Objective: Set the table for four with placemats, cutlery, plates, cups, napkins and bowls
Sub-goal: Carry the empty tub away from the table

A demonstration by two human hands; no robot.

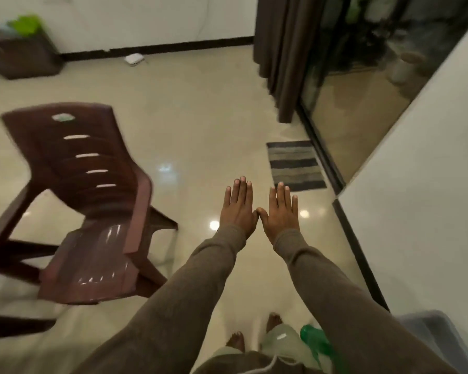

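Note:
My left hand (237,207) and my right hand (281,211) are stretched out in front of me above the floor, backs up, fingers straight and together, thumbs touching. Neither holds anything. No placemat, cutlery, plate, cup, napkin or bowl shows in this view, and no table top can be made out.
A dark brown plastic chair (92,201) stands at the left. A striped mat (295,164) lies before a glass sliding door (343,103) with a brown curtain (284,49). A white wall (416,184) runs along the right. A dark low cabinet (19,55) stands far left.

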